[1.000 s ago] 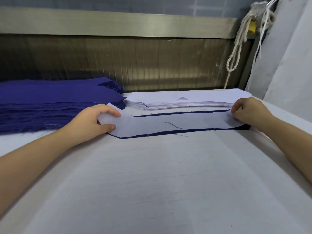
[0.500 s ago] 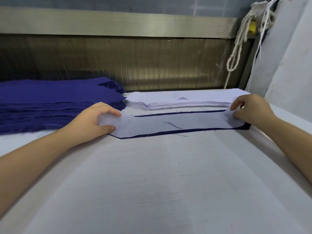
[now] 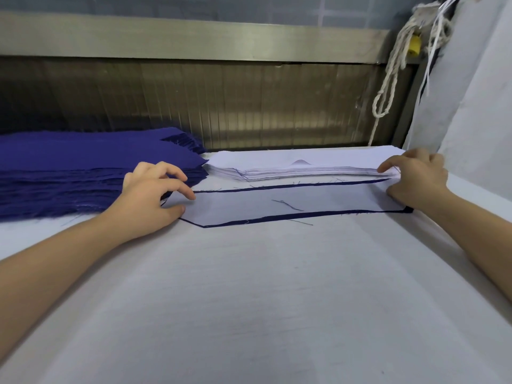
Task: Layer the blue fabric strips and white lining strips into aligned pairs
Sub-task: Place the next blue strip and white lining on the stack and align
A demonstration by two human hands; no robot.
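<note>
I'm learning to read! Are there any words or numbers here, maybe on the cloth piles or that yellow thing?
None can be read.
The blue fabric stack, the white lining stack and the table cover are plain.
The yellow piece by the rope is too small to show any print.

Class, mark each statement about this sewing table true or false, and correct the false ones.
1. A lining strip lies on a blue strip. True.
2. The blue stack sits right of the white stack. False: it sits to its left.
3. The left hand is at the pair's left end and the right hand at its right end. True.
4. The lining hides the blue strip completely. False: a blue edge shows along the near and far sides.
5. Scissors lie on the lining. False: only a loose thread lies there.
</note>
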